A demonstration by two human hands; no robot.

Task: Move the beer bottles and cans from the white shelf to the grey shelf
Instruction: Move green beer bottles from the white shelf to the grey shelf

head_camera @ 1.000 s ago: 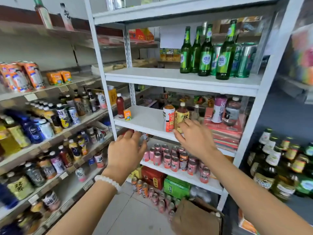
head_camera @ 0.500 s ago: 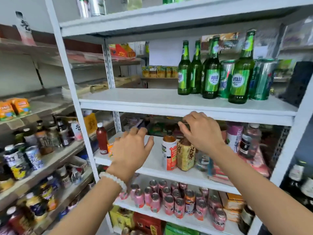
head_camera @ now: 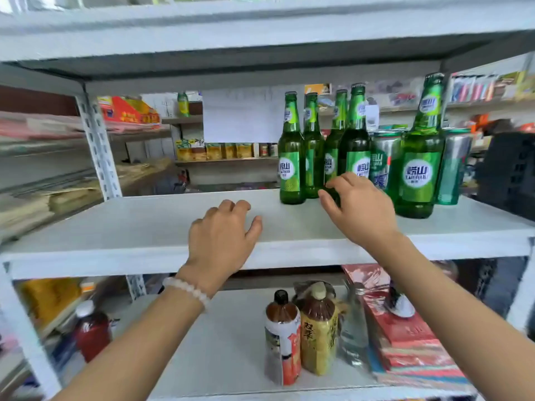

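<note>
On the white shelf, right of centre in the frame, stood five green beer bottles with green cans among them. The right hand reached in front of the middle bottles, fingers spread and curled, holding nothing. The left hand, a bead bracelet at its wrist, hovered at the shelf's front edge, fingers loosely bent, empty.

stocked shop shelves behind, daylit, with a perforated upright.
</note>
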